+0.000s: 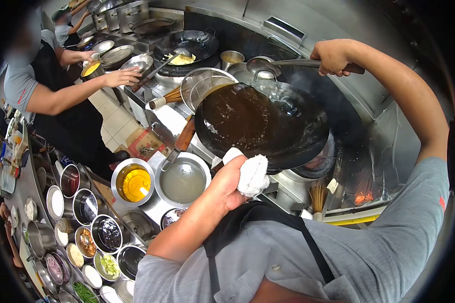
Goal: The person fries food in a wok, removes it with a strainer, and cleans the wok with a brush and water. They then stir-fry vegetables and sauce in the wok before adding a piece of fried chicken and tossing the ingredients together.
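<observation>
My left hand (227,182) is closed on a folded white cloth (254,175) at the near rim of a large black wok (298,136). Dark brown liquid (242,118) pools in the wok, which appears tilted. Raised at the right, my right hand (333,56) grips the handle of a ladle (263,65), whose bowl hangs over the wok's far edge. Beside the wok's left rim rest a round mesh strainer (205,83) and a tool with a wooden handle (185,134). A metal pot of cloudy liquid (183,179) stands left of my left hand.
A co-worker (50,86) stands left, one hand near a second wok (202,45) holding yellow food. A pot of yellow oil (135,184) and several ingredient containers (108,232) line the left. Flames (364,197) glow right of a bamboo brush (318,197).
</observation>
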`<state>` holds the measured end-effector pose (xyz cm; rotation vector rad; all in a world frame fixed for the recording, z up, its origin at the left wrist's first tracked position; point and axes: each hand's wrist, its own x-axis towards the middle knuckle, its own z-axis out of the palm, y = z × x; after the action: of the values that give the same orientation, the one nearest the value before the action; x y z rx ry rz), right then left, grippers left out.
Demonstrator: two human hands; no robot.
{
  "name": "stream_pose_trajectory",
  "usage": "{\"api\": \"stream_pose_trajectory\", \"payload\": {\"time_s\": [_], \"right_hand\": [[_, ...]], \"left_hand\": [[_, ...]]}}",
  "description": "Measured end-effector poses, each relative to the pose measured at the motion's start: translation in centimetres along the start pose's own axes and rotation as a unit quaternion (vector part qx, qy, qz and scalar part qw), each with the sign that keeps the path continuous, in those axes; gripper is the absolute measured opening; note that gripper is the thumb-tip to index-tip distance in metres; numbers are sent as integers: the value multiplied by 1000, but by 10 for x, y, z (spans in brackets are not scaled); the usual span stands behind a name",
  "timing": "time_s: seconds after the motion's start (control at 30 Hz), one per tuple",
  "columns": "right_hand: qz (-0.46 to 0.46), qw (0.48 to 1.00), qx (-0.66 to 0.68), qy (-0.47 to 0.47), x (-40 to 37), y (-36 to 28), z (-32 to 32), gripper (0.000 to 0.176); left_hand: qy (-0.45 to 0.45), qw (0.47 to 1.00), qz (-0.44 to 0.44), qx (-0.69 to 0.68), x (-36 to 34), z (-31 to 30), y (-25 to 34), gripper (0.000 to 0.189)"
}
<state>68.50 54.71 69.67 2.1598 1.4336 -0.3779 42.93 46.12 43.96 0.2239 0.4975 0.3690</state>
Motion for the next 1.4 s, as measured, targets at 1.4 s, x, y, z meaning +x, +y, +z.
{"api": "stream_pose_trajectory", "payload": {"time_s": [1.4], "right_hand": [[1, 991, -109, 77, 19, -19, -31, 25]], "left_hand": [[-85, 993, -27, -83, 23, 44, 3, 23]]}}
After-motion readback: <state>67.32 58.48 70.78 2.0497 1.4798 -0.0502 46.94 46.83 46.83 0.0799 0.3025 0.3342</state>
